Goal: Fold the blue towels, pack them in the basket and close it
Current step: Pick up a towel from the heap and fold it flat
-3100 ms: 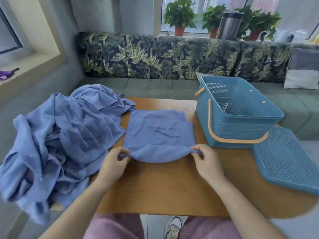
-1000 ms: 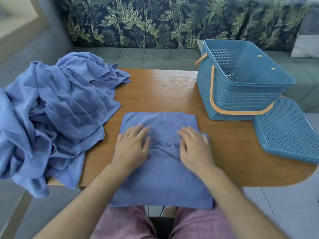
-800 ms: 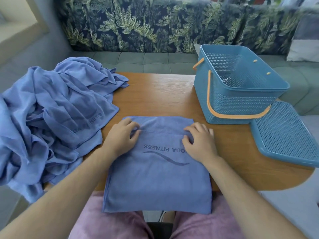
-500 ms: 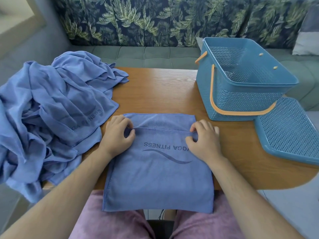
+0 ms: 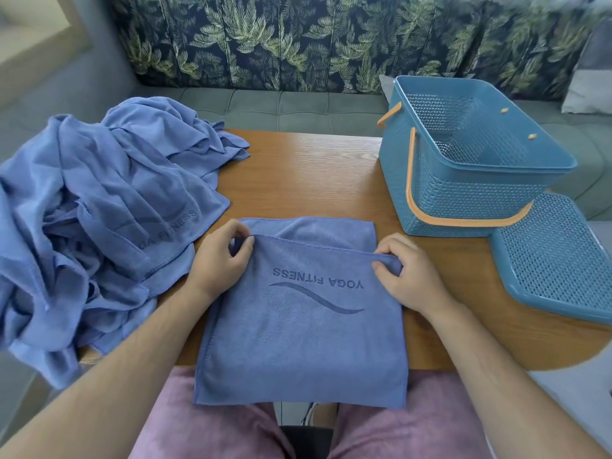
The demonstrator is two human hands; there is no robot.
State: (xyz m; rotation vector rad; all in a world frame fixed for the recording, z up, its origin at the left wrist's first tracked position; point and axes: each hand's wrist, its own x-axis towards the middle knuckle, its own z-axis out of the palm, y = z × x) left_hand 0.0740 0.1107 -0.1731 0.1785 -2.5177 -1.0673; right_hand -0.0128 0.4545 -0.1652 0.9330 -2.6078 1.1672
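Here's the blue towel [image 5: 298,326], front and centre on the wooden table [image 5: 314,173], folded into a neat rectangle. Its near end hangs off the table edge onto the person's pink shorts [image 5: 215,425]. The print on the top layer is plain to read: "YOGA FITNESS", upside down from the person's side, with a wavy line next to it.

Now the hands, both up at the far edge of that top layer. The left hand [image 5: 218,260] pinches the left corner between thumb and curled fingers. The right hand [image 5: 407,276] has the right corner bunched between its thumb and curled fingers. The edge between them is raised a little, and a strip of the layer beneath shows just beyond it.

Off to the left is the pile of towels [image 5: 92,226], rumpled and spilling over the table's left side. One of them shows part of the same print, the word "FITNESS" legible across a fold.

Over on the right stands the basket [image 5: 463,193], teal, perforated and open at the top. Its orange handle [image 5: 463,221] is dropped down along the near wall. The lid [image 5: 556,260] lies flat just beside it, nearer the person, jutting past the table's right edge.

Behind it all runs the sofa [image 5: 298,107], grey-green seat with a dark leaf-print back
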